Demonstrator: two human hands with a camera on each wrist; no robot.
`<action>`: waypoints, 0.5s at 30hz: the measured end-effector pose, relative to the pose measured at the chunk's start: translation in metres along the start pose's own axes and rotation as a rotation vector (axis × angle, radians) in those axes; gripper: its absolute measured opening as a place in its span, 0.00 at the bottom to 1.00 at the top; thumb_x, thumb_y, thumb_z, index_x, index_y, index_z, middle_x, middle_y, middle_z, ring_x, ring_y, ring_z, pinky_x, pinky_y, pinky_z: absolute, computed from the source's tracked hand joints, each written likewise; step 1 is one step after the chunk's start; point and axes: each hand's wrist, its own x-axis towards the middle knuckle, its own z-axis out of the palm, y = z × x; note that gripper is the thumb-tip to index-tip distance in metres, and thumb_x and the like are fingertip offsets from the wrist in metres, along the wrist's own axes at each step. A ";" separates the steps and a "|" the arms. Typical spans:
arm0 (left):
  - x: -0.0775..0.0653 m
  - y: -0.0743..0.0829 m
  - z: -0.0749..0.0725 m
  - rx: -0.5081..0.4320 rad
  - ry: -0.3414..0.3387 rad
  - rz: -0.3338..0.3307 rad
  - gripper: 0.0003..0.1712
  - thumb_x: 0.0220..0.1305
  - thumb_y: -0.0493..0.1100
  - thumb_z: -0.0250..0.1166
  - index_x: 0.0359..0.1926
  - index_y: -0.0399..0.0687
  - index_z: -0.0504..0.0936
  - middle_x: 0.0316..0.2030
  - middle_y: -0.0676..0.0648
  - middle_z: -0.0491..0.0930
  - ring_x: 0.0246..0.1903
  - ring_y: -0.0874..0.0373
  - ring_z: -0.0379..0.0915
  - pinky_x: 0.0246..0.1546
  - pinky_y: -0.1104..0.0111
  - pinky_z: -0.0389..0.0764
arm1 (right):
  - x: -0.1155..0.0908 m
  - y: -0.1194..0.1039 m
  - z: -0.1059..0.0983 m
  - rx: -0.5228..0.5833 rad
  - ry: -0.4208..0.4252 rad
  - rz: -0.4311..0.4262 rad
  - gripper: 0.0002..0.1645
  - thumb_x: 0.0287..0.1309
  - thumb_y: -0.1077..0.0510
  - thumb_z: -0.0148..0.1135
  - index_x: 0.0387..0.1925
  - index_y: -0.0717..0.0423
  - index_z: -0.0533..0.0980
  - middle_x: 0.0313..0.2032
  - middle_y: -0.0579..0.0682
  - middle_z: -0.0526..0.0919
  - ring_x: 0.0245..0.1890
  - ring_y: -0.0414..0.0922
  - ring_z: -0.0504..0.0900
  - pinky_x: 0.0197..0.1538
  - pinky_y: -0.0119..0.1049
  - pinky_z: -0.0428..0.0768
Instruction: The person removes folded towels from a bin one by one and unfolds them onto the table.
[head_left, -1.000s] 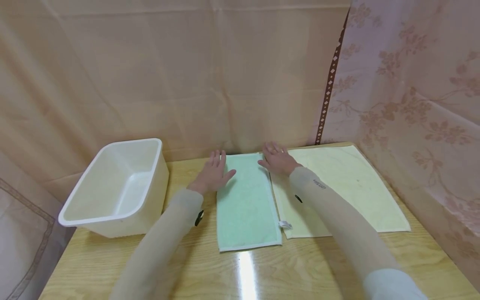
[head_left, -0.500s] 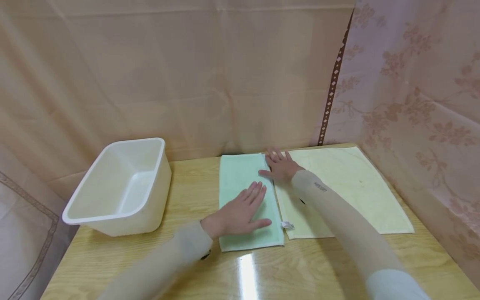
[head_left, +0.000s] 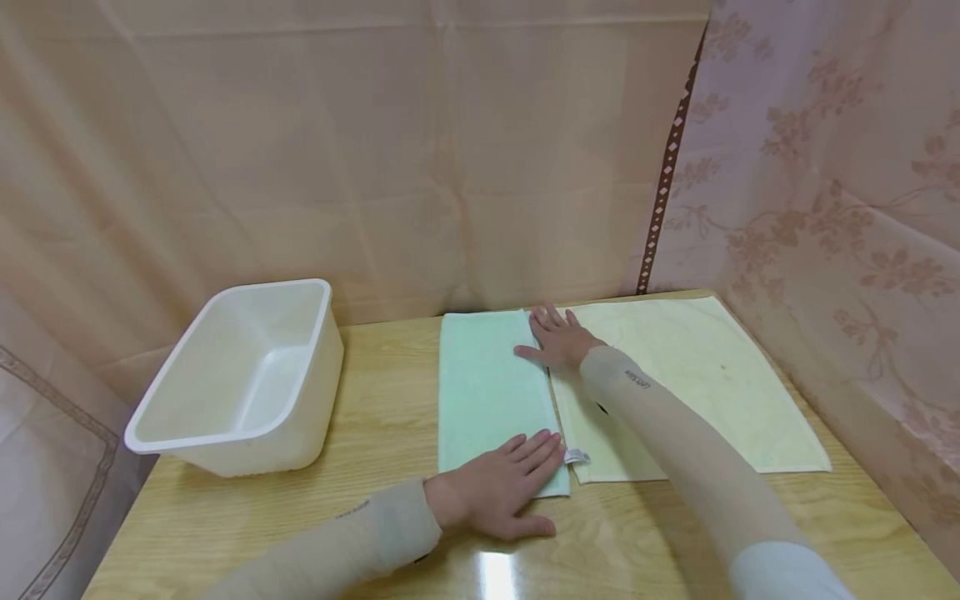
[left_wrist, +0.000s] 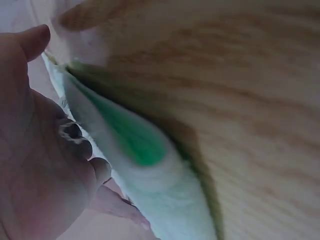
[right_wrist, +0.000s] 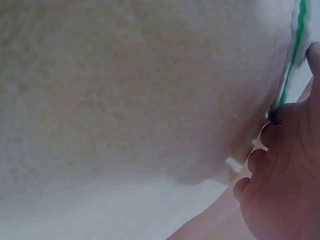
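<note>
A mint-green towel [head_left: 483, 392], folded into a narrow strip, lies flat on the wooden table. My left hand [head_left: 498, 487] is spread palm down over its near end, fingers straight and pointing right. In the left wrist view a loop shows at the towel's folded edge [left_wrist: 187, 205], brighter green inside. At the far end, my right hand [head_left: 558, 340] rests with spread fingers where the green towel meets a pale yellow towel [head_left: 697, 383]. That yellow towel is laid out flat on the right, with a small white label [head_left: 576, 457] near its front left corner.
A deep white plastic basin [head_left: 307, 408] with nothing in it stands at the table's left. Beige curtain [head_left: 375, 167] hangs along the back edge, and a flowered curtain [head_left: 840, 225] borders the right side. Bare wood [head_left: 382, 375] lies between basin and green towel.
My left hand has left the green towel's far left corner and come across it, toward me and to the right, down to the near end. The right hand has stayed nearly in place.
</note>
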 end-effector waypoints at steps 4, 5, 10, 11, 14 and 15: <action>0.000 -0.001 0.004 0.059 0.004 -0.026 0.49 0.77 0.70 0.37 0.80 0.39 0.43 0.80 0.40 0.40 0.79 0.50 0.33 0.76 0.58 0.47 | -0.002 -0.003 0.000 0.000 -0.003 0.007 0.55 0.72 0.25 0.32 0.80 0.61 0.39 0.80 0.58 0.36 0.79 0.56 0.29 0.76 0.58 0.33; 0.000 -0.001 0.005 0.063 0.002 -0.030 0.48 0.78 0.69 0.36 0.80 0.39 0.43 0.80 0.40 0.41 0.79 0.50 0.33 0.75 0.58 0.47 | -0.003 -0.004 -0.001 -0.002 -0.002 0.009 0.55 0.73 0.25 0.32 0.80 0.62 0.39 0.80 0.58 0.37 0.79 0.57 0.30 0.76 0.58 0.34; 0.001 -0.001 0.007 0.093 0.007 -0.041 0.43 0.80 0.64 0.35 0.80 0.39 0.45 0.80 0.41 0.43 0.79 0.51 0.36 0.75 0.58 0.48 | -0.012 -0.013 -0.008 -0.024 0.016 0.018 0.53 0.74 0.27 0.34 0.80 0.61 0.43 0.80 0.59 0.41 0.79 0.59 0.37 0.76 0.59 0.38; 0.001 -0.001 0.007 0.097 0.007 -0.042 0.42 0.81 0.63 0.34 0.80 0.40 0.45 0.80 0.42 0.43 0.79 0.51 0.36 0.75 0.58 0.48 | -0.014 -0.015 -0.009 -0.031 0.020 0.021 0.52 0.74 0.27 0.34 0.80 0.61 0.43 0.80 0.59 0.41 0.79 0.59 0.38 0.76 0.59 0.39; 0.002 0.000 0.007 0.108 0.008 -0.043 0.41 0.81 0.62 0.35 0.80 0.40 0.46 0.80 0.42 0.44 0.79 0.51 0.37 0.75 0.58 0.48 | -0.016 -0.017 -0.010 -0.041 0.025 0.026 0.51 0.75 0.28 0.34 0.80 0.61 0.44 0.80 0.59 0.42 0.79 0.59 0.39 0.76 0.59 0.40; 0.002 0.000 0.007 0.108 0.006 -0.045 0.41 0.81 0.62 0.34 0.80 0.40 0.46 0.80 0.43 0.44 0.79 0.51 0.37 0.75 0.58 0.48 | -0.016 -0.018 -0.010 -0.040 0.025 0.028 0.51 0.75 0.28 0.34 0.80 0.60 0.44 0.80 0.58 0.42 0.79 0.59 0.39 0.76 0.58 0.40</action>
